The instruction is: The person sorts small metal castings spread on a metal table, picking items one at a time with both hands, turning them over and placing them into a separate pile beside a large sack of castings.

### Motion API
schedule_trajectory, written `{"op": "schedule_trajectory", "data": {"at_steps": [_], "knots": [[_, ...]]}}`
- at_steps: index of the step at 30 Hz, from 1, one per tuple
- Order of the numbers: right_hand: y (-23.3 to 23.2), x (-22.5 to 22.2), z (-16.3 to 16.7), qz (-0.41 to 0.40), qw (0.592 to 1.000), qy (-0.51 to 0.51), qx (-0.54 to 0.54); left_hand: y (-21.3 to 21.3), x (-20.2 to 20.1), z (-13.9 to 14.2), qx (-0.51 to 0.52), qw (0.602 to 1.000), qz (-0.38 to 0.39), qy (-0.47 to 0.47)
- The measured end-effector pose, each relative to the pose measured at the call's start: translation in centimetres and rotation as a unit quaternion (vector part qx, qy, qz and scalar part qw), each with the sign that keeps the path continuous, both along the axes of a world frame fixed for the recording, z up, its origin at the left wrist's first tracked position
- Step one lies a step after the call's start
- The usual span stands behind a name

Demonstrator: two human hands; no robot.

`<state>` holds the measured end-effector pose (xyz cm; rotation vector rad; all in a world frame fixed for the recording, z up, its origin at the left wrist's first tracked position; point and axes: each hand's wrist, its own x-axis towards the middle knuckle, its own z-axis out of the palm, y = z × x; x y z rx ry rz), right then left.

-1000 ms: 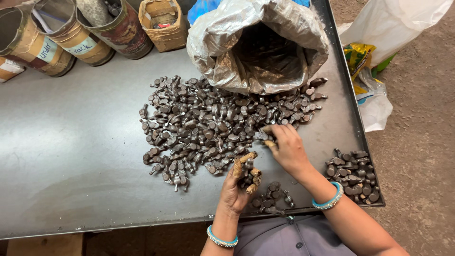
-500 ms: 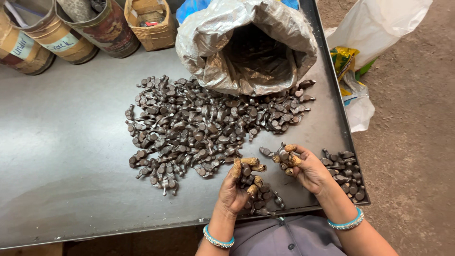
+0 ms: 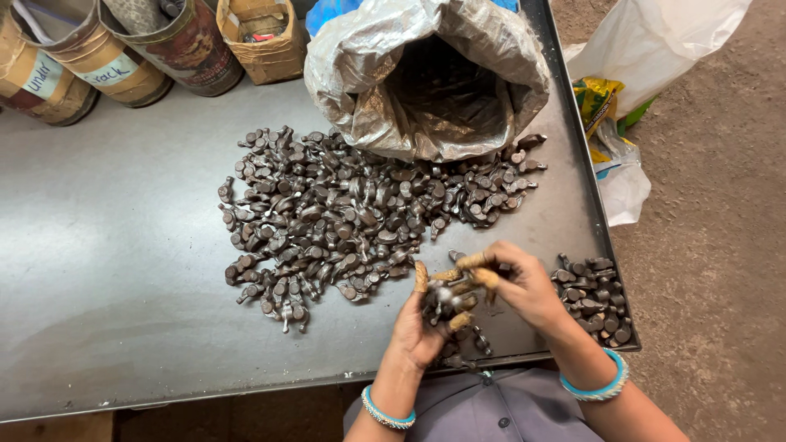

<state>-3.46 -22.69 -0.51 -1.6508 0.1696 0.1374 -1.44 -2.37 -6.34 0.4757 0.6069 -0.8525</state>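
A big heap of small dark metal parts is spread over the grey metal table. My left hand and my right hand meet near the table's front edge, both with taped fingertips. Together they hold a few of the dark parts between them, above a small cluster lying by the edge. A second small pile of parts sits at the table's right front corner, just right of my right hand. Both wrists carry blue bangles.
An open crinkled plastic sack stands at the back of the table. Round tins and a small cardboard box line the back left. White and yellow plastic bags lie on the dirt floor to the right.
My right hand has come away from the big heap with parts and moved back toward my left hand; the two now meet near the front edge.
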Motion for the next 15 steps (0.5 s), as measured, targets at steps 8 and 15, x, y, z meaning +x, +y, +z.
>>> {"op": "schedule_trajectory", "data": {"at_steps": [8, 15], "knots": [[3.2, 2.8, 0.1, -0.008, 0.872, -0.184, -0.454, 2.1, 0.4, -0.9, -0.05, 0.996, 0.055, -0.04], [-0.5, 2.0, -3.9, -0.085, 0.981, 0.017, 0.174, 2.8, 0.9, -0.1, -0.042, 0.996, 0.053, -0.055]]}}
